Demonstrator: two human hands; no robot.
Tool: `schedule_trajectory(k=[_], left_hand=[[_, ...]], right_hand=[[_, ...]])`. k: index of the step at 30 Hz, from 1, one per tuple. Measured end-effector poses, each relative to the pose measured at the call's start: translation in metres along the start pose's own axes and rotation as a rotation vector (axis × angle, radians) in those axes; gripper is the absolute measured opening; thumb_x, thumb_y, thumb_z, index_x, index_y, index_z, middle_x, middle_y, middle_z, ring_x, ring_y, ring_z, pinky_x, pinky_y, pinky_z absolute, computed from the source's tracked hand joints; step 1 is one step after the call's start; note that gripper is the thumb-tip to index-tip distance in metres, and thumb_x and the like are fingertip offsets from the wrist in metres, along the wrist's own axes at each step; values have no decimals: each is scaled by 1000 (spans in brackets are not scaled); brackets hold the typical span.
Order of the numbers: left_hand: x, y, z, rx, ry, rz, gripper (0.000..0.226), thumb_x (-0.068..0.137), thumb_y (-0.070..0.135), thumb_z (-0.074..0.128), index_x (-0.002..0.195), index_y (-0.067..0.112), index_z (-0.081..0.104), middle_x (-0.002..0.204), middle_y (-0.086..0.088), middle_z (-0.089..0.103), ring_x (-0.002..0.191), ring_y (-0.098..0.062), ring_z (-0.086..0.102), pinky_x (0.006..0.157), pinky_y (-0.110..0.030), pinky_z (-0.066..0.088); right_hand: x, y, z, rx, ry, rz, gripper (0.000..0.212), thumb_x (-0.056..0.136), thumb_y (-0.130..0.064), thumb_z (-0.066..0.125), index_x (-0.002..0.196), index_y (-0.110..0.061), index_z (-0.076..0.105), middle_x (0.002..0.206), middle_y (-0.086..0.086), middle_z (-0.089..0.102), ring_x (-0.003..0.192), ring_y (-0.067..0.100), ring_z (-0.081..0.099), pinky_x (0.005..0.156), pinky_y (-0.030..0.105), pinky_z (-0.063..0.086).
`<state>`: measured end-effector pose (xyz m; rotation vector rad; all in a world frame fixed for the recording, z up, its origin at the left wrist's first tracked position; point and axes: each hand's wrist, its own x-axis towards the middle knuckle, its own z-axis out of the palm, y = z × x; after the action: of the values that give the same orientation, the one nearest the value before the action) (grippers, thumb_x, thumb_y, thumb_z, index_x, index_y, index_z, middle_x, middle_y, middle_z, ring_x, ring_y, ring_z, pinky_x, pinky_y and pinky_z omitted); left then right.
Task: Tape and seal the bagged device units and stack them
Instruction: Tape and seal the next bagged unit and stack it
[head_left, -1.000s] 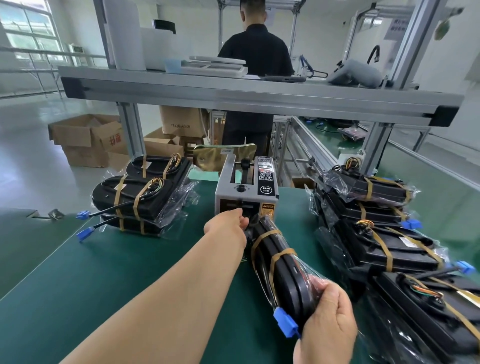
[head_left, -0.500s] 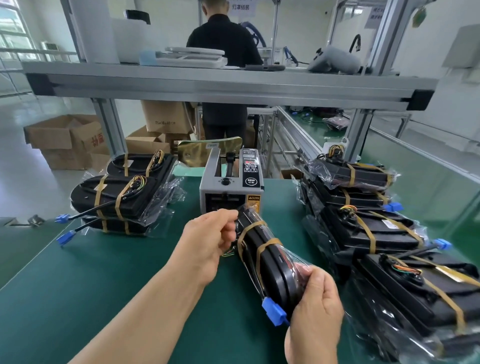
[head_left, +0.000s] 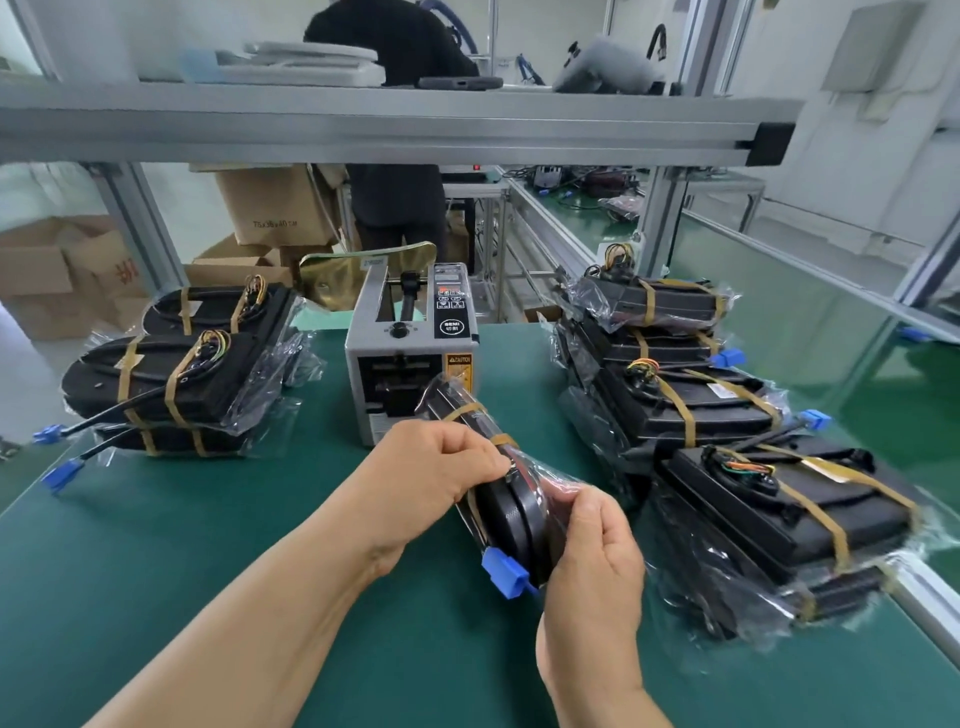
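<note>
UNIT IN WORK: bagged device unit (head_left: 511, 512), black body in clear poly bag, held on edge and tilted above centre of table (head_left: 208, 597), just in front of tape dispenser (head_left: 410, 353). Far end overlaps dispenser front in view; contact not confirmed.
TAPE ON UNIT: two tan bands (head_left: 462, 413) across far half of bag.
CONNECTOR: blue connector (head_left: 504, 571) sticks out at near end, just left of R wrist.
L HAND: left hand (head_left: 431, 467), fingers curled over unit's upper edge at the nearer band, thumb and fingertips pinching the bag there. Poss. a tape strip under the fingertips; too small to tell.
R HAND: right hand (head_left: 597, 571), fingers and thumb wrapped round near end of unit, gripping bag film beside connector.
L STACK: left stack (head_left: 171, 384) of taped units near far-left corner, two tan bands each; blue-tipped cables reach toward left edge.
R STACK: right stack (head_left: 701, 395) runs along right edge from far-right corner toward near side, several units high; nearest units lie at the right edge.
DISPENSER: grey housing, far-centre of table, black control panel on top R, yellow caution label on front.
BACKGROUND: aluminium shelf rail (head_left: 363, 130) spans above table; cardboard boxes (head_left: 275, 208) on floor beyond far-left corner; person (head_left: 395, 47) in dark clothing beyond far edge.
</note>
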<state>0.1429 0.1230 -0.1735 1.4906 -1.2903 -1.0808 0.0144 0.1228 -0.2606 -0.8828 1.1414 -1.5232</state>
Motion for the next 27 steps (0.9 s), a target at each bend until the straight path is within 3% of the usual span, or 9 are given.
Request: schedule_trajectory(k=[3,8,11,14,21,25,27], left_hand=[[1,-1,3,7,6,11,18,87,12,71,69,14,69,45,21,54,43,8,49,50,-2,37],[3,-5,8,100,81,34,18,83,18,74,66,16,71,72,3,72,63,-1,59,66,-16,48],[3,-9,12,124,110,42,26,83,19,73,58,25,67,64,7,65,55,-4,50,65,-25,46],[2,-10,15,130,128,44,12,76,28,71,67,22,68,56,9,55,55,-12,45,65,-33,45],[0,-13,20,177,198,27,13,65,41,63,72,32,68,50,14,50,49,-9,44,60,-30,45],[1,-16,21,184,220,26,3,73,35,67,72,32,67,49,14,51,48,-8,45,57,-29,46],[2,-19,21,205,230,35,8,78,28,70,73,33,66,48,15,50,44,-5,43,50,-21,42]], right_hand=[[-1,-3,-1,9,-18,2,39,107,-25,38,89,-25,72,87,6,77,77,21,72,71,38,56],[-4,-6,-2,19,-23,-11,39,107,-22,40,87,-26,73,88,4,77,80,18,73,70,32,54],[-5,-6,-2,25,-25,-14,38,107,-22,41,89,-26,73,91,4,77,86,22,73,75,35,54],[-5,-7,-2,35,-30,-12,39,107,-22,40,88,-27,74,91,4,77,84,19,73,72,32,54],[-7,-9,-2,56,-52,-8,39,107,-21,41,88,-27,74,91,4,77,83,17,73,68,25,55],[-8,-10,-1,56,-51,-10,38,107,-20,41,88,-26,74,91,3,77,84,17,74,70,28,55],[-9,-11,-2,52,-44,-13,39,106,-20,42,86,-27,74,90,1,77,83,16,74,69,27,55]])
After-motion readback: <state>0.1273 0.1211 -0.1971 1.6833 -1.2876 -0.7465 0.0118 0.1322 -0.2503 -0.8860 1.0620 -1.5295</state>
